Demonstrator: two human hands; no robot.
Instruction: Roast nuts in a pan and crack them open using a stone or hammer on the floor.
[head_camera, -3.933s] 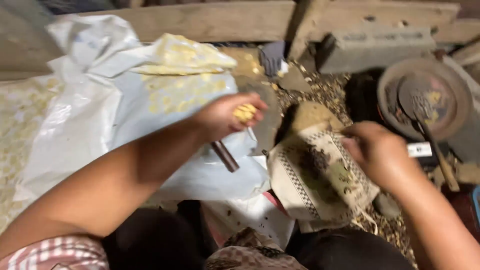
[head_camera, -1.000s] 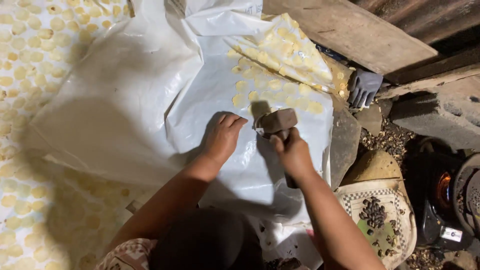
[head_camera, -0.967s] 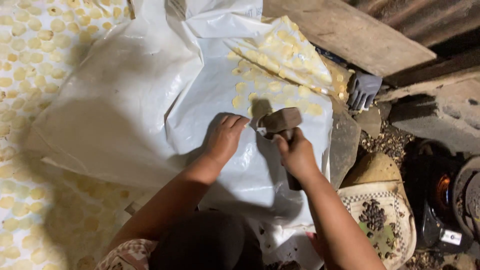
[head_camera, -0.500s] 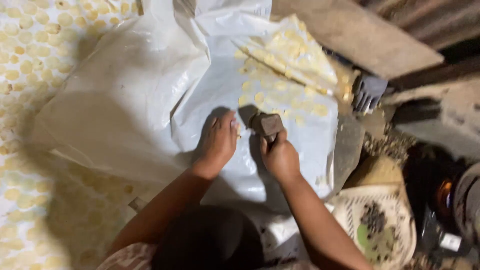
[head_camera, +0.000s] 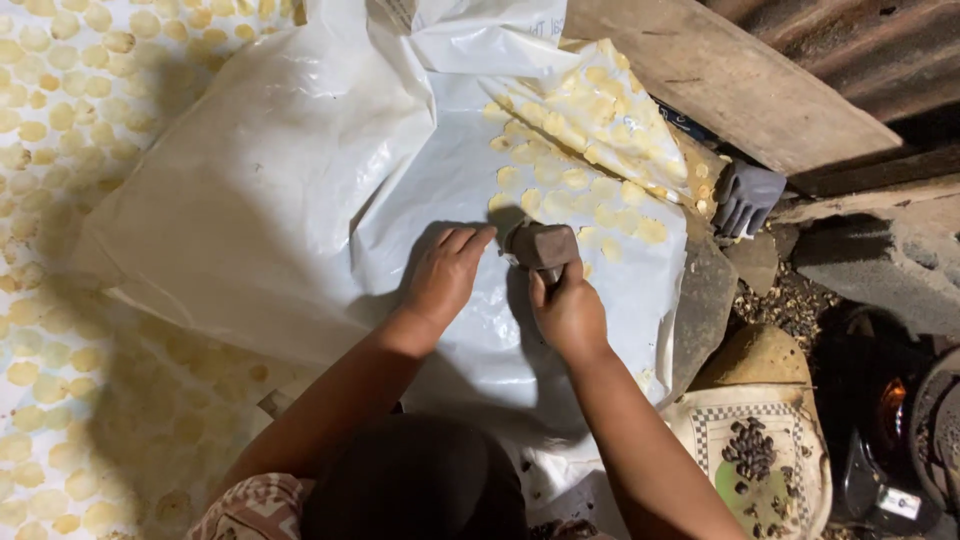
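Mid-pounding here: right hand (head_camera: 568, 312) is clenched around a blocky brown mallet (head_camera: 541, 245), its head down on the white plastic sheet (head_camera: 300, 200). Left hand (head_camera: 445, 275) lies open and flat just beside it. Next blow needs fingers kept clear, I'd say.

At your twelve o'clock, a folded white plastic sack (head_camera: 490, 30) lies crumpled with dark print on it; down at four o'clock, a small white label (head_camera: 893, 503) sits on a dark object.
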